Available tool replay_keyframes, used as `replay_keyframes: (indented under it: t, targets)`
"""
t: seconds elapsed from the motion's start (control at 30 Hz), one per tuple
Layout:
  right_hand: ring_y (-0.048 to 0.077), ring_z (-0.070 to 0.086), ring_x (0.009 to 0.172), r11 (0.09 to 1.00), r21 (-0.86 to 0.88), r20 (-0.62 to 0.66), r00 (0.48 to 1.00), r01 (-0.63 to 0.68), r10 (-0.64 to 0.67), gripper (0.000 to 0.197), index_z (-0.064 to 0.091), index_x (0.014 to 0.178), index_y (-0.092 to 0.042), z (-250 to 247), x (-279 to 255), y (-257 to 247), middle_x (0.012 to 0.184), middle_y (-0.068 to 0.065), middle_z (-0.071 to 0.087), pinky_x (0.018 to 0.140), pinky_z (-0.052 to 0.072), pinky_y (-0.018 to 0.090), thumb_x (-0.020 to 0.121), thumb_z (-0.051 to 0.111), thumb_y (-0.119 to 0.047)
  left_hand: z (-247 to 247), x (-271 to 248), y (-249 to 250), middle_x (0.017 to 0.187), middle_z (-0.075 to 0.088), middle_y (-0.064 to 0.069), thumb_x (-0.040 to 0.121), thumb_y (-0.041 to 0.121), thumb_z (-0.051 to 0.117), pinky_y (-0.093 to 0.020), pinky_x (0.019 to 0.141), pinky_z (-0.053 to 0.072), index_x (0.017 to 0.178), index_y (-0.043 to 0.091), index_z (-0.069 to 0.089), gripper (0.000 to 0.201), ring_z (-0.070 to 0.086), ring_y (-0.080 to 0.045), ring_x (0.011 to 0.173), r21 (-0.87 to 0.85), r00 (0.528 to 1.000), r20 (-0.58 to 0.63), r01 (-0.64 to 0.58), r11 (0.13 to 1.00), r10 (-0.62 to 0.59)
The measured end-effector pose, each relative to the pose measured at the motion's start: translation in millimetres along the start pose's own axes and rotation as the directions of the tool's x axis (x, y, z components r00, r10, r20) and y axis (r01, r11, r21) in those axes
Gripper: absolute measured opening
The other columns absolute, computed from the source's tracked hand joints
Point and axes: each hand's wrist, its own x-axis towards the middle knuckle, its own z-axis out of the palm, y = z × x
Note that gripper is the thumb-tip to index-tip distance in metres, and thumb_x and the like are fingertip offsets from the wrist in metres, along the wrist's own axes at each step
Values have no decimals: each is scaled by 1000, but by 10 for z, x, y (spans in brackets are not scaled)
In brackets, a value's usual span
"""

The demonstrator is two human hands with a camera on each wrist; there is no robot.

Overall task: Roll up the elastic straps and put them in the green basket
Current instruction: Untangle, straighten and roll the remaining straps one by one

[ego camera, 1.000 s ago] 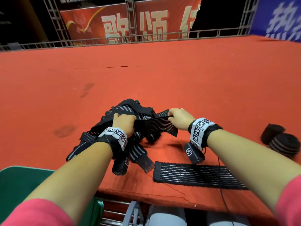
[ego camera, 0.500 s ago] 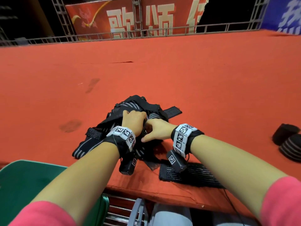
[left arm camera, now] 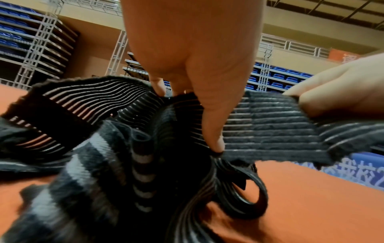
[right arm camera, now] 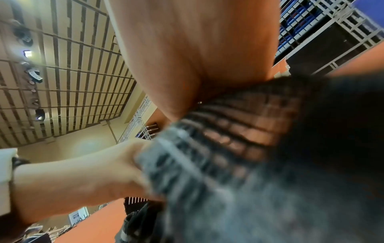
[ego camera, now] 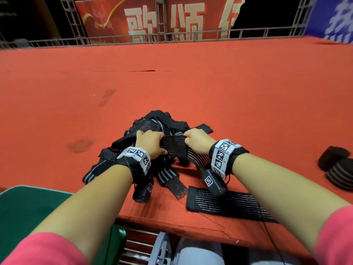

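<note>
The green basket point(ego camera: 28, 211) sits at the near left below the worktop point(ego camera: 191, 83) edge, cut off by the frame. The pile of elastic straps point(ego camera: 150, 123) lies tangled on the worktop, individual ends indistinguishable. Above it, 1 strap point(ego camera: 174, 145) spans left-to-right, pinched by the left hand point(ego camera: 150, 143) and right hand point(ego camera: 198, 139); the right wrist view is blurred.
</note>
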Motion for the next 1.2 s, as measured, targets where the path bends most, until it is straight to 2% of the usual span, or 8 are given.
replay_keyframes:
  t: [0.1,0.2,0.37,0.6,0.73,0.97,1.07,1.2]
  targets:
    - [29,55,79,1000,-12,-9,1000,27,-27,24,54,75,-8,-40,-10,8,81,9,60,64,36,34,96,41,-9,-10,-13,-80,89,60,13,68,45,84,-43,88,27,90,28,59,38,52,-18,105,-58,999,33,40,997,-38]
    - [35,59,85,1000,-20,-50,999,20,-21,22,59,85,1,-126,-15,86,87,17,65,69,41,38,95,42,-9,-34,-54,-132,80,51,15,67,40,87,-44,92,32,74,29,47,42,53,-21,108,-70,993,88,86,994,-79]
    - [30,56,87,999,-52,-91,996,-16,12,21,61,88,-11,-275,-73,267,89,9,62,71,37,33,96,42,-9,-77,-34,-86,84,55,13,70,42,85,-42,90,35,83,28,54,37,59,-22,105,-77,988,109,115,990,-107]
    - [32,59,95,997,-18,-141,987,-80,77,25,66,98,-7,-440,-189,441,98,12,66,74,40,33,95,41,-8,-109,-5,-13,84,59,13,73,43,83,-46,91,35,79,28,55,32,58,-21,103,-105,980,121,172,979,-159]
    - [32,58,95,993,-7,-196,974,-117,113,22,59,83,-13,-613,-314,594,94,12,62,73,34,30,95,41,-6,-122,-10,28,90,64,8,79,47,78,-50,95,37,86,27,65,24,59,-23,103,-85,967,150,222,971,-208]
    - [28,55,88,978,7,-196,959,-207,204,20,57,86,-15,-815,-540,886,90,8,60,72,36,30,95,41,-8,-126,23,239,97,66,6,90,35,64,-50,98,40,97,31,66,8,60,-23,106,-152,986,87,154,976,-142]
    - [28,56,85,975,14,-154,963,-222,222,18,61,88,-10,-836,-622,973,89,9,62,69,38,32,93,43,-11,-173,11,309,87,62,5,90,28,64,-46,94,44,87,29,61,4,58,-22,93,-169,991,50,134,977,-127]
    - [24,55,83,977,-26,-88,974,-210,207,12,62,91,-10,-882,-761,1069,88,6,62,68,37,29,89,50,-9,-234,5,324,80,67,-3,86,13,66,-32,69,46,81,22,61,11,66,-26,81,-329,996,26,91,940,-87]
